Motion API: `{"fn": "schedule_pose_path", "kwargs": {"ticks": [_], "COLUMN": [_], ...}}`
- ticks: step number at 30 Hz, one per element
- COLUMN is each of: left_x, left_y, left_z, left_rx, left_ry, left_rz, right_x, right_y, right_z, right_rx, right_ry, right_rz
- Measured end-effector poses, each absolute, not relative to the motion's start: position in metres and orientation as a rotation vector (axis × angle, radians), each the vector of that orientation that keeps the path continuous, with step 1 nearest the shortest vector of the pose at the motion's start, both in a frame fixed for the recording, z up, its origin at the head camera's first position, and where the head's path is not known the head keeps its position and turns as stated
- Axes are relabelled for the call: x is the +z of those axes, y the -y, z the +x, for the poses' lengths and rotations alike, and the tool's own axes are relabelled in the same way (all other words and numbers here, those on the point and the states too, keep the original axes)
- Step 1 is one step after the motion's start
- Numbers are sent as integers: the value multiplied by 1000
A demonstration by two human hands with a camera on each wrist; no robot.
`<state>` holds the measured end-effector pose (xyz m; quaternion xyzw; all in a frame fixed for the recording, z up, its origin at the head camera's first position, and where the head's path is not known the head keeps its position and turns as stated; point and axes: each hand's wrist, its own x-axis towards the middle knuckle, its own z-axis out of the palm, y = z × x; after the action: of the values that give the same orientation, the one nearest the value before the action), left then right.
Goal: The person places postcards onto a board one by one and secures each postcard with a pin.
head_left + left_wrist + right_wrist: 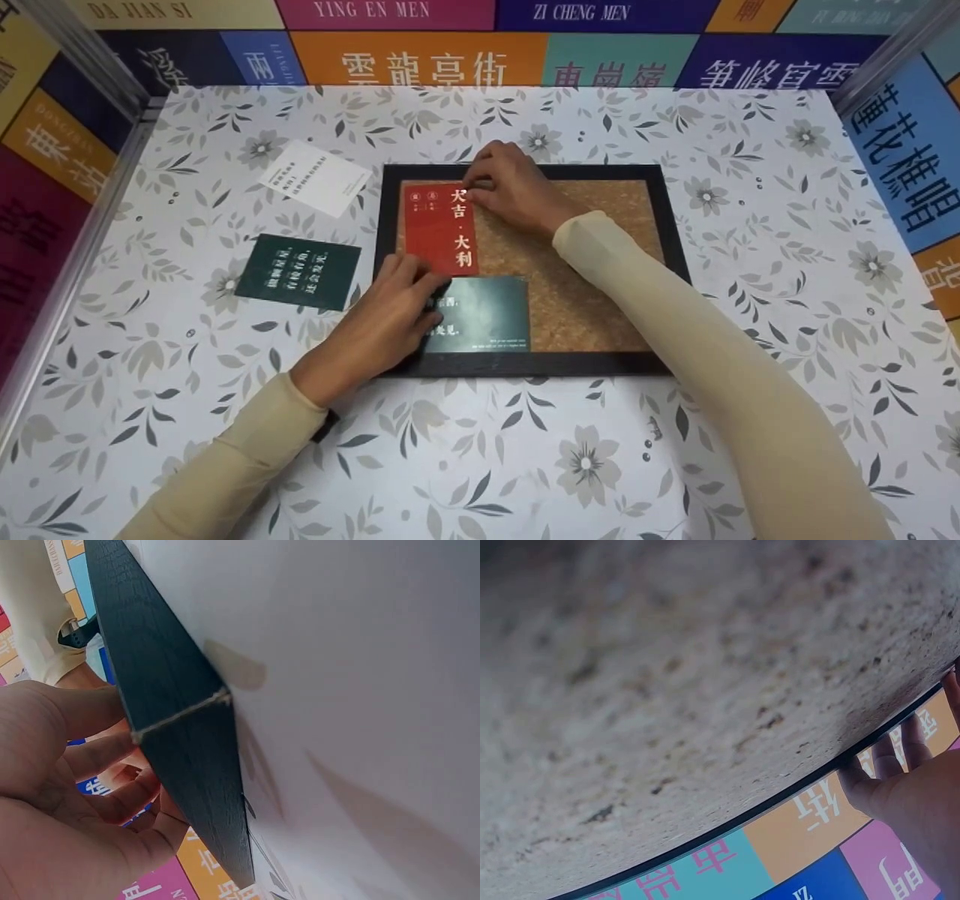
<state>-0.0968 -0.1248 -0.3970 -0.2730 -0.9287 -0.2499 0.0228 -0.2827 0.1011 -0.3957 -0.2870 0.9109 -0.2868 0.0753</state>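
Observation:
A red card [435,232] with white characters lies at the upper left of a black-framed cork board [577,300]. My right hand [514,184] pinches the red card at its top right corner, thumb and bent fingers meeting there. Below it is a green card [487,315], also on the cork, its left part covered by my left hand [397,307]. The left fingertips touch down where the red and green cards meet. In the left wrist view the left hand [97,780] reaches past the black frame's corner [180,716], its fingers loosely bent.
A white card [315,178] and a dark green card [300,271] lie on the flowered tabletop [480,450] left of the board. Colourful panels with large characters [420,64] stand behind the table and along both sides.

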Motion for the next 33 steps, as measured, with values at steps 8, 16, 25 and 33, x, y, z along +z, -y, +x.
{"fn": "schedule_pose_path", "kwargs": {"ticks": [8,16,25,33], "left_x": [-394,-396,-395,-392], "left_y": [125,125,126,127], "left_z": [-98,-98,-94,-82], "left_rx": [-726,-718,-741,-815], "left_ry": [2904,2917,2858,2808], "left_rz": [-866,-856,-862,-847], "right_x": [-394,-394,-394,-394], "right_y": [-102,-101,-100,-100], "right_z": [-283,-283,-284,-283], "right_rx": [-846,-831,-827,-836], "right_ry": [-2741,-2741,-2735,-2741], "right_rz": [-920,-891,-886,-880]}}
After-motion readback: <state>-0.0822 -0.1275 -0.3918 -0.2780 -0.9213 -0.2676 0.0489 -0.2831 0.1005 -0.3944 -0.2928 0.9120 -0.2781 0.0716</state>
